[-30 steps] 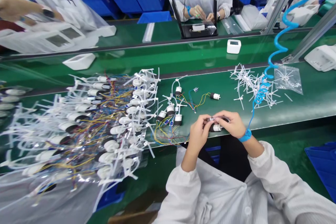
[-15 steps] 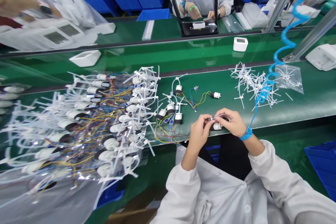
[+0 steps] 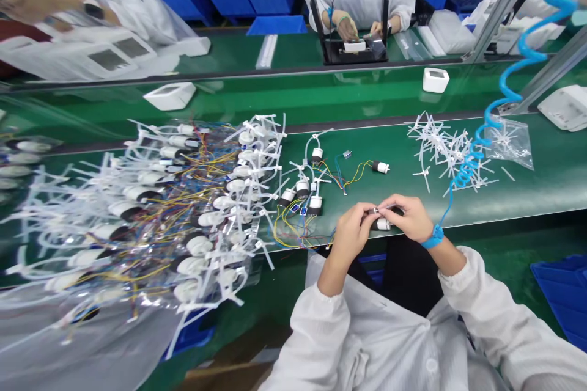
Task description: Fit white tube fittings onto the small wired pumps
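Observation:
At the near edge of the green bench, my left hand and my right hand meet, both pinched on one small black-and-white pump motor. My fingers cover most of it, and its white end pokes out between the hands. A blue wrist strap circles my right wrist. Just left of my hands lie several small motors with coloured wires. One single motor lies farther back on the bench.
A big pile of motors with white tubes and wires covers the left of the bench. White tube connectors and a clear bag lie right. A blue coiled cord hangs there. Across the conveyor a person's hands work at a black frame.
Both hands keep their pinch on the same motor, with small finger shifts only. The view has drifted slightly, so everything sits a little right and lower.

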Demonstrator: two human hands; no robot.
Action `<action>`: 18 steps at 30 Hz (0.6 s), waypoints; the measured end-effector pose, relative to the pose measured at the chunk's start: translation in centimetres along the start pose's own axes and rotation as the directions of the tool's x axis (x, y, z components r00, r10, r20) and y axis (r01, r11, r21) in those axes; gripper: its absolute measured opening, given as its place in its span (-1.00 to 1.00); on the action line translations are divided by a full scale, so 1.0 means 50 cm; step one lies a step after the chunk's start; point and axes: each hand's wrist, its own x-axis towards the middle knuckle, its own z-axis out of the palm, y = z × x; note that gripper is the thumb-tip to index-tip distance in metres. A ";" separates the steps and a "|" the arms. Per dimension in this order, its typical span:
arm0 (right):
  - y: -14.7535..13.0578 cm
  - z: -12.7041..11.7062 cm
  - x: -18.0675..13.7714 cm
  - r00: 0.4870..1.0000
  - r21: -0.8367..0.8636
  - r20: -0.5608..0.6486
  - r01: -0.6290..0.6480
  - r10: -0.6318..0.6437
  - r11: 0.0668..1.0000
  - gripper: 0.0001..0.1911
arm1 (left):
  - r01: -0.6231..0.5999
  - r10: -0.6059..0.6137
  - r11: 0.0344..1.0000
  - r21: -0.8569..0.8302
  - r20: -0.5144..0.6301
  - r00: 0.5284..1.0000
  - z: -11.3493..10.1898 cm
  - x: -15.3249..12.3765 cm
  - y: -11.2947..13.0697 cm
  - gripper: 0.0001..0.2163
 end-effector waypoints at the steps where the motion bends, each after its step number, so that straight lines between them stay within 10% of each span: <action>1: 0.000 -0.001 0.000 1.000 -0.006 0.007 0.008 -0.008 1.000 -0.84 | -0.015 0.015 1.000 0.015 0.002 1.000 0.000 0.000 -0.002 -0.88; 18: 0.001 -0.018 0.000 0.994 -0.087 0.012 0.105 -0.105 0.991 -0.80 | 0.047 -0.047 0.998 -0.042 0.010 0.999 -0.003 0.007 0.004 -0.89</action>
